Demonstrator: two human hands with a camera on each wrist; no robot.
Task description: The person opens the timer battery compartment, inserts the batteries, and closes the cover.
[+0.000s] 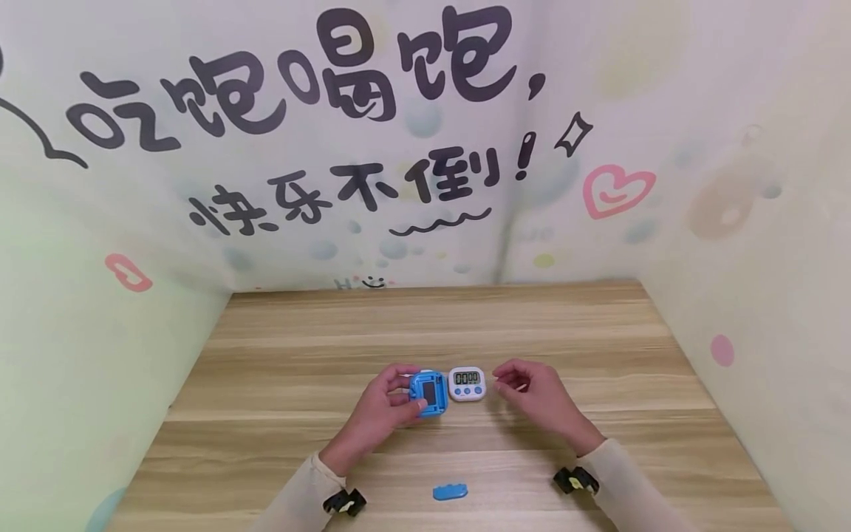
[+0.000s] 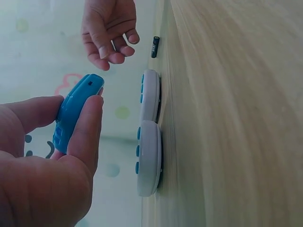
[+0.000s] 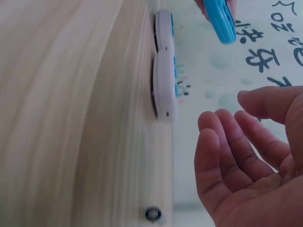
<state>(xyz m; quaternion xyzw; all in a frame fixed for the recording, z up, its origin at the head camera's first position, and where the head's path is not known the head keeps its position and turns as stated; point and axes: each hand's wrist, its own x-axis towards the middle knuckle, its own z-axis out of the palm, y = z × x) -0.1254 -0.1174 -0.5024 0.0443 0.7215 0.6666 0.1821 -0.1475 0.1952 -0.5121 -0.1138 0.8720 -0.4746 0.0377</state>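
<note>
My left hand (image 1: 379, 405) pinches a blue timer (image 1: 433, 386) between thumb and fingers, its uncovered back facing up. In the left wrist view this blue timer (image 2: 78, 111) is tilted and held above the table. My right hand (image 1: 541, 395) is off to the right with fingers loosely bent and nothing in them. Between the hands lies a white timer (image 1: 467, 384) reading 00 00. A second white timer (image 2: 149, 158) touches it in the left wrist view; the held one mostly hides it from the head view. Nearer the front lies a small blue battery cover (image 1: 450, 491).
A black battery (image 2: 155, 47) lies on the wooden table (image 1: 299, 473) beyond the white timers; my right hand hides it from the head view. Printed wall panels (image 1: 425, 255) border the table at the back and both sides.
</note>
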